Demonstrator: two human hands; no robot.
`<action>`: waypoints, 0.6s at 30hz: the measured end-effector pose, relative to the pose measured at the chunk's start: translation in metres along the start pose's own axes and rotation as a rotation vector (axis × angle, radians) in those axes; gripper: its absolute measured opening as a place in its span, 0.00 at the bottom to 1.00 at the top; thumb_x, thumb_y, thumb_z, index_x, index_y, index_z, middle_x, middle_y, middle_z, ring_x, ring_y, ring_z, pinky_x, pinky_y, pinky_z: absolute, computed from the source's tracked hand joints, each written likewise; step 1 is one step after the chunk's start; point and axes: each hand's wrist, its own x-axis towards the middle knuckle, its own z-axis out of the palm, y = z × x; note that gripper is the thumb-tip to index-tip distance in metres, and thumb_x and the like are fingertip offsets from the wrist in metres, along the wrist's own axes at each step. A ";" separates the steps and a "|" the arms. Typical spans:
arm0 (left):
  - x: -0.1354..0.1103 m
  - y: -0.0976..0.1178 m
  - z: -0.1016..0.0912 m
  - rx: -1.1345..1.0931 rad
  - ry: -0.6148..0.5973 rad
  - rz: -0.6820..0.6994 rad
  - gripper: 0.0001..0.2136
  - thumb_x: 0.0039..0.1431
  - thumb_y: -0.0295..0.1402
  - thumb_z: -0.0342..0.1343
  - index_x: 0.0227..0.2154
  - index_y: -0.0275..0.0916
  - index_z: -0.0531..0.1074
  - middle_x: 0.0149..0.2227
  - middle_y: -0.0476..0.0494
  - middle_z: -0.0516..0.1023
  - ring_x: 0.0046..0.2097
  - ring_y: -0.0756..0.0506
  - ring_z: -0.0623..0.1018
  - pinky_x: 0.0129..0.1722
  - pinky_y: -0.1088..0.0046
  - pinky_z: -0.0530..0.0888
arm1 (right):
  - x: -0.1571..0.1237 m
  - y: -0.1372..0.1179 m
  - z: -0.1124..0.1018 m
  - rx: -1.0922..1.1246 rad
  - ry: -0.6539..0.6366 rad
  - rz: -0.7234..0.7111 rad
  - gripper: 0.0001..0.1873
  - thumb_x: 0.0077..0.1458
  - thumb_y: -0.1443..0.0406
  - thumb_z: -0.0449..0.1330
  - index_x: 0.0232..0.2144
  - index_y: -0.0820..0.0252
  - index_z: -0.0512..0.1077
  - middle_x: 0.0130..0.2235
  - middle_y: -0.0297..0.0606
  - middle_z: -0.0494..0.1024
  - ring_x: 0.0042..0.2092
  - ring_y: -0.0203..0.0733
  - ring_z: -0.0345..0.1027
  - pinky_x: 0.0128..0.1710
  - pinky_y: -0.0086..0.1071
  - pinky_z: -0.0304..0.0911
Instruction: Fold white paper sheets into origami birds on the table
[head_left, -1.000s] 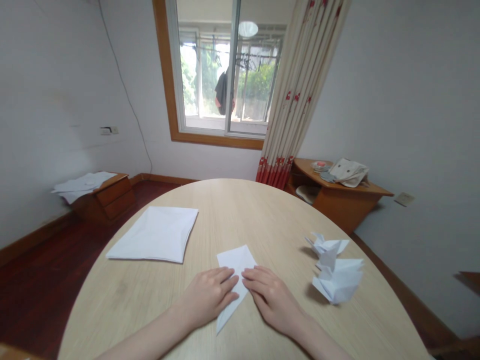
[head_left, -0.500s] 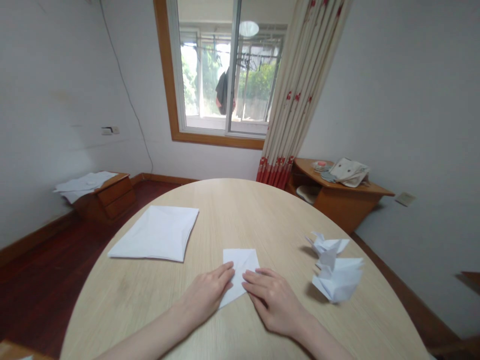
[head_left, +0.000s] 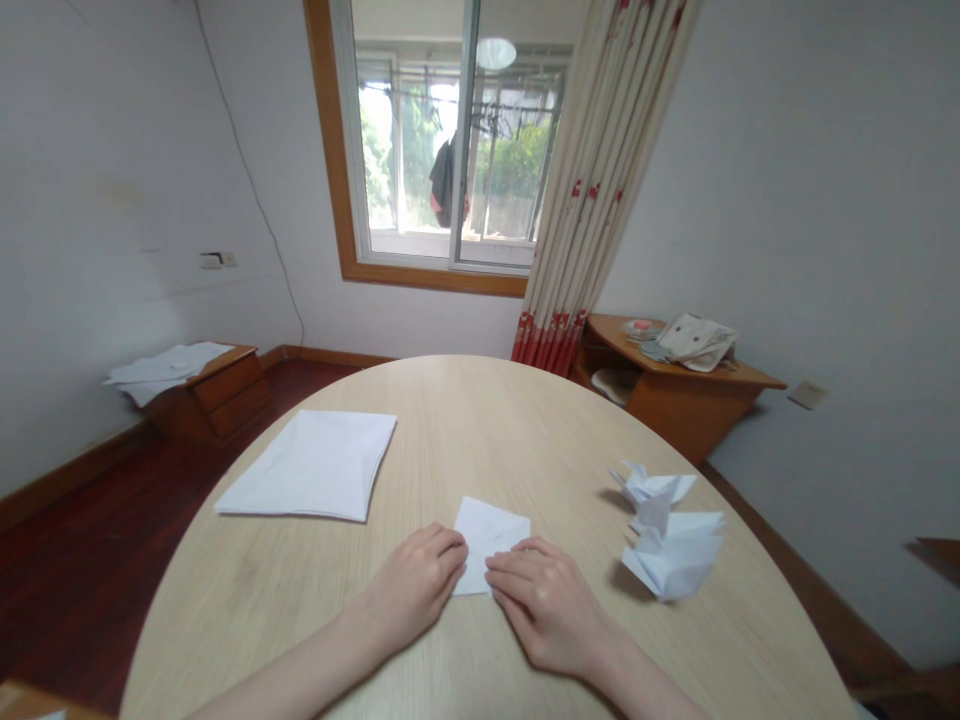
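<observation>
A small folded white paper lies on the round wooden table in front of me. My left hand rests on its left edge with fingers curled and pressed down. My right hand presses its lower right part, fingers together and bent onto the sheet. Both hands meet over the near part of the paper, hiding it there.
A stack of white sheets lies at the table's left. Folded paper figures stand at the right. Beyond are a window, a curtain, a low cabinet on the left and a wooden side table on the right.
The paper has been turned and folded shorter: its long lower point is gone and it now sits as a small compact shape. Both hands drew slightly closer together over it.
</observation>
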 end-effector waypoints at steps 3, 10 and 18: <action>0.000 0.003 -0.005 -0.036 -0.030 -0.008 0.06 0.63 0.30 0.54 0.40 0.36 0.73 0.43 0.42 0.77 0.44 0.42 0.75 0.45 0.64 0.74 | -0.001 0.001 0.000 -0.015 -0.031 -0.011 0.13 0.55 0.73 0.52 0.36 0.58 0.75 0.36 0.39 0.81 0.37 0.41 0.74 0.44 0.37 0.63; 0.000 -0.001 -0.009 -0.040 -0.089 0.049 0.13 0.61 0.40 0.58 0.43 0.37 0.73 0.46 0.40 0.76 0.46 0.40 0.75 0.45 0.63 0.74 | 0.001 0.005 0.002 0.044 -0.030 -0.003 0.09 0.58 0.72 0.55 0.36 0.59 0.74 0.36 0.38 0.81 0.38 0.42 0.71 0.42 0.37 0.62; 0.001 0.001 -0.013 -0.033 -0.148 0.058 0.13 0.62 0.37 0.56 0.46 0.37 0.71 0.47 0.39 0.74 0.48 0.40 0.73 0.45 0.64 0.75 | 0.001 0.009 0.003 0.089 -0.027 0.025 0.09 0.59 0.72 0.55 0.36 0.58 0.74 0.37 0.37 0.80 0.41 0.43 0.69 0.41 0.36 0.62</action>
